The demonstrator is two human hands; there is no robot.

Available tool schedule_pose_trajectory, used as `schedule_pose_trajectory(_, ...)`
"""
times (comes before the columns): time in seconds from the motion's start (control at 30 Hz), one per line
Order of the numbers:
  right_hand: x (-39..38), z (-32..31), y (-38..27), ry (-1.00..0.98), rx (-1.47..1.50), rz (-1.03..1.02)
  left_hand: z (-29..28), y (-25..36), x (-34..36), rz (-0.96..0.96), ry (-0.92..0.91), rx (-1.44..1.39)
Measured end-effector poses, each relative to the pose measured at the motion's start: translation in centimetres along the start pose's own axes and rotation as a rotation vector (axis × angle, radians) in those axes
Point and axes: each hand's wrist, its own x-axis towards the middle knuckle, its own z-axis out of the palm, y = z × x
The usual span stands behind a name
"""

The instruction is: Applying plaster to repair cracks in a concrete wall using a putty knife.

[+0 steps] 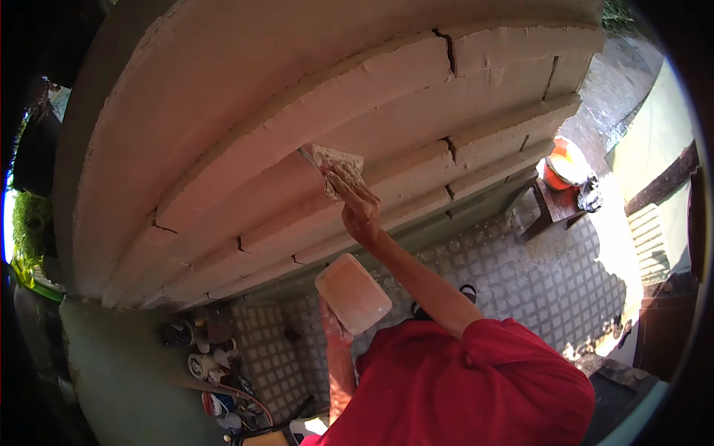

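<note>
At the far left edge, green foliage (32, 215) shows beside a stepped, plastered moulding (245, 171), whose long ledges curve across the upper view and are split by dark vertical cracks. Below, household clutter (212, 364) sits on the grey tiled floor (543, 279), a white round-faced item among it.

Right of that, the left hand (335, 323) holds a pale, rounded rectangular tray (353, 294), gripping it at its lower left edge; the fingers underneath are hidden, so I cannot tell how they close. The tray is held below the moulding, apart from it.

Near the middle, the right hand (358, 204) reaches up with a flat, plaster-smeared sheet (341, 161) against the moulding, just under a ledge. Its fingers lie close together along the sheet; the thumb's place cannot be made out.

The person's red shirt (476, 372) fills the lower middle, with a dark sandal (468, 292) above it. To the right, an orange bucket (559, 175) stands on a brown stool (554, 204), beside a crumpled dark bag (590, 195).
</note>
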Motion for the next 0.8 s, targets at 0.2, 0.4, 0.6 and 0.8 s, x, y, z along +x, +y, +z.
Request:
schedule_pose_trajectory(0.2,2.3,-5.9,2.3,0.162,0.041,0.073,0.9,0.8,0.1,0.023,-0.025,-0.029)
schedule_pose_trajectory(0.4,3.4,-9.6,10.2,0.24,-0.219,0.395,0.3,0.1,0.3,0.005,-0.04,-0.057)
schedule_pose_trajectory(0.6,-2.9,-1.2,4.2,0.063,0.125,-0.006,0.4,0.2,-0.2,0.004,-0.038,-0.067)
schedule_pose_trajectory(0.8,-3.9,-6.5,1.3,-0.151,0.241,0.094,2.3,-0.5,0.8,-0.048,-0.086,-0.051)
